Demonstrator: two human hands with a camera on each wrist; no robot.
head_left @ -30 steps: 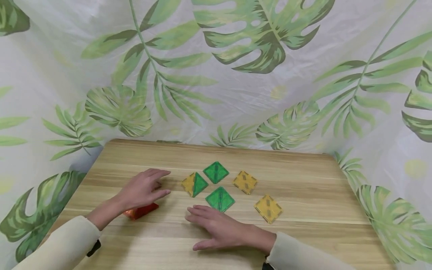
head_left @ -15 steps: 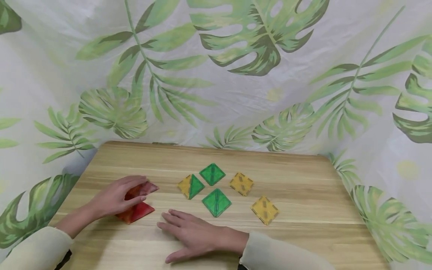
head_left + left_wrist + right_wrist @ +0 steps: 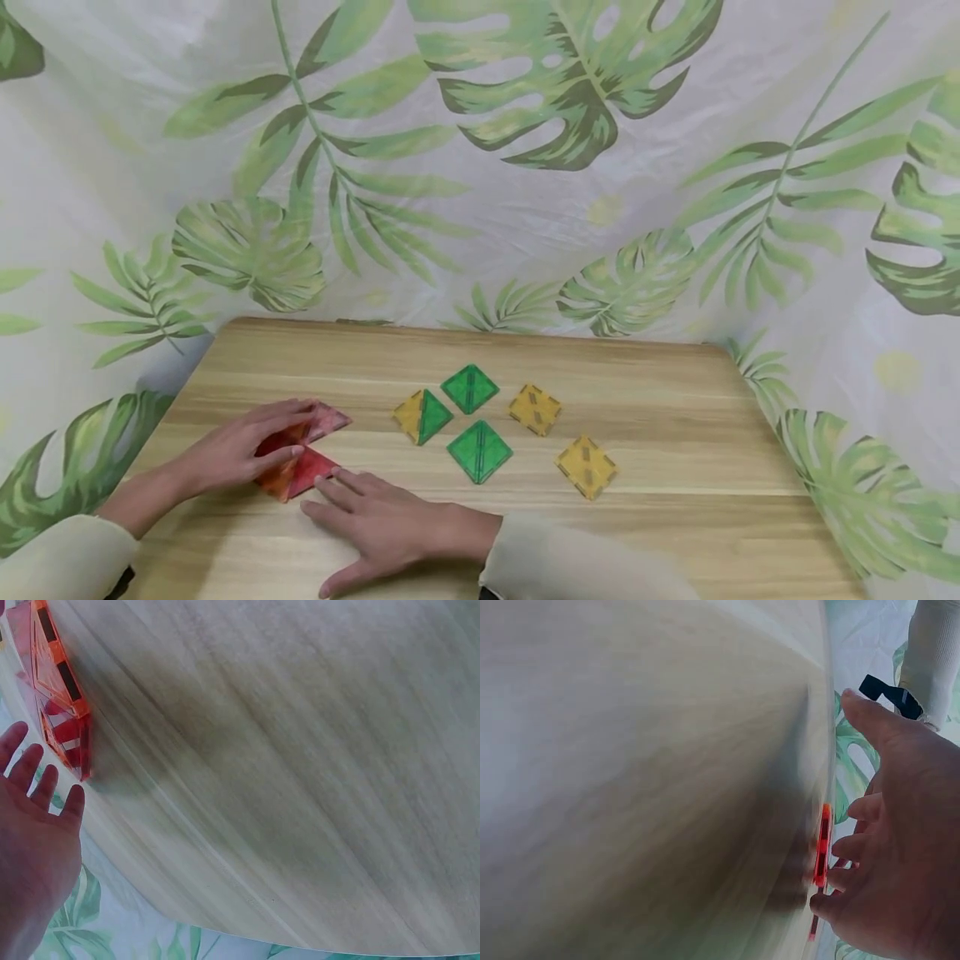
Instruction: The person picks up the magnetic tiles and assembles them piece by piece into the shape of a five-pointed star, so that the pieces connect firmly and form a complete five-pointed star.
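Five flat green and yellow plastic diamonds (image 3: 480, 451) sit lower-centre, done, I'd say; lower left, red-orange plastic triangles (image 3: 310, 468) look unfinished, left hand (image 3: 236, 442) over them, right hand (image 3: 390, 521) alongside, both with fingers spread.

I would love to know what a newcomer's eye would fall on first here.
Probably the leaf-patterned backdrop, filling the upper part of the head view. Next, the bright green tiles and yellow tiles around the middle of the wooden table, then the red-orange tiles on its left, partly hidden by the left hand.
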